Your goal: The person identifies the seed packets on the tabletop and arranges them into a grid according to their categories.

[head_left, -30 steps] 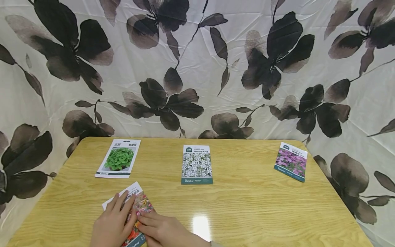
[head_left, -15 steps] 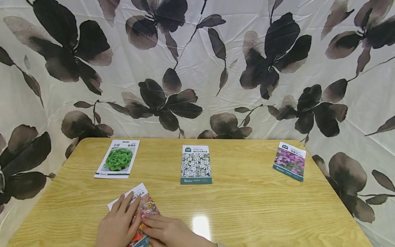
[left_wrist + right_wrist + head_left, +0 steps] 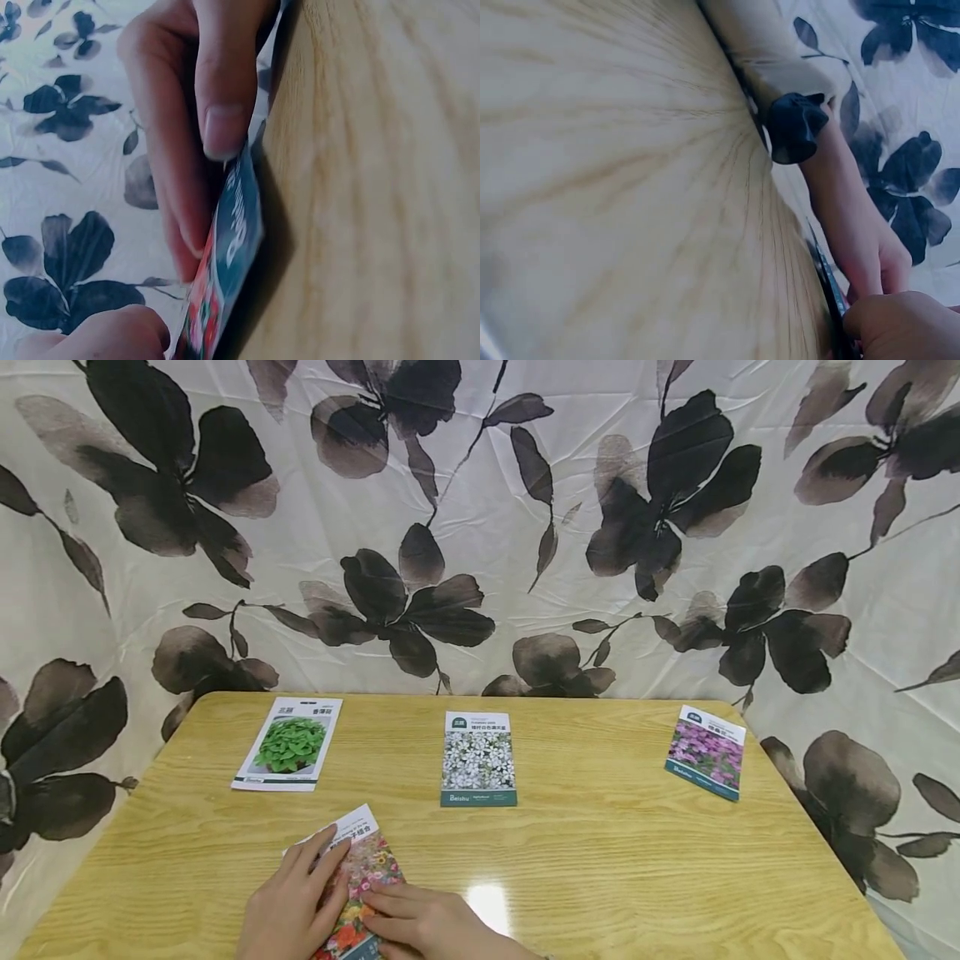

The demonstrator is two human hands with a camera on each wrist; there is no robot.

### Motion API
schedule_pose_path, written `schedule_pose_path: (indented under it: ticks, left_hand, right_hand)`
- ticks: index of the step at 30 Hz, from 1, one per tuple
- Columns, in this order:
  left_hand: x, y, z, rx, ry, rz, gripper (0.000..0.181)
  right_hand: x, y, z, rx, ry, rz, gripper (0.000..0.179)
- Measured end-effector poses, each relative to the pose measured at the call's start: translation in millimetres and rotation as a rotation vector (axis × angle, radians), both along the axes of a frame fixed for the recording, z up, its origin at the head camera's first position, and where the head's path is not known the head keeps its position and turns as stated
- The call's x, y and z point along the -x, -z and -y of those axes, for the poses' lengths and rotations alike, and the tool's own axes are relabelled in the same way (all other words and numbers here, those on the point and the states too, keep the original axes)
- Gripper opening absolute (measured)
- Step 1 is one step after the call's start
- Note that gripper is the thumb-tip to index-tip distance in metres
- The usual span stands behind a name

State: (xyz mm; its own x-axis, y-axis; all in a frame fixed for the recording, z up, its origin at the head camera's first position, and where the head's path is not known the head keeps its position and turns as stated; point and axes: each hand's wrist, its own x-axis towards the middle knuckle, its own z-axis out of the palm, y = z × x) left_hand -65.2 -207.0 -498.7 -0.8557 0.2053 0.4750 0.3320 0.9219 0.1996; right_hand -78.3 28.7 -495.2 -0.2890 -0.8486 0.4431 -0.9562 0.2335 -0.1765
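Observation:
A seed packet (image 3: 378,860) with a picture of mixed colourful flowers lies slanted at the near left of the table. Across its left part rests my left hand (image 3: 292,897), fingers stretched over the face and thumb lying on the picture. My right hand (image 3: 431,922) pinches the packet's right edge, fingers on the face and thumb low at the edge. In the left wrist view, the thumb of the right hand (image 3: 225,82) meets the packet's green bottom band (image 3: 241,217), and that edge stands slightly off the table. The left hand hides part of the packet's title.
Along the far side of the wooden table (image 3: 600,860) lie a green-leaf herb packet (image 3: 291,745), a white-flower packet (image 3: 478,760) and a purple-flower packet (image 3: 705,753). A flower-printed cloth (image 3: 525,527) hangs behind the table.
Both hands have shifted to the right together, sliding the mixed-flower seed packet with them. The other packets stay where they were.

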Motion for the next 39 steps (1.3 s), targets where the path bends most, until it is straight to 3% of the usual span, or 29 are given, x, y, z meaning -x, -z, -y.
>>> schedule_pose_path:
  ticks: [13,25,29,33,39]
  left_hand:
    - [1.5,4.8,4.7,-0.086,0.101,-0.026,0.040]
    - [3.1,7.4,10.3,-0.074,0.278,-0.049,0.048]
    - [4.9,6.3,11.0,-0.082,0.317,-0.063,0.044]
    - [5.7,5.8,11.4,-0.056,0.312,-0.078,0.043]
    - [4.4,5.2,10.6,-0.055,0.301,-0.076,0.046]
  right_hand:
    - [0.2,5.8,-13,0.018,0.009,-0.157,0.039]
    - [1.4,8.2,-11,0.056,-0.042,-0.151,0.033]
    - [1.0,7.1,-12,0.040,-0.045,-0.133,0.034]
    - [-0.8,7.0,-12,0.018,-0.038,-0.088,0.036]
    - [-5.3,7.3,-12,0.011,-0.027,0.112,0.037]
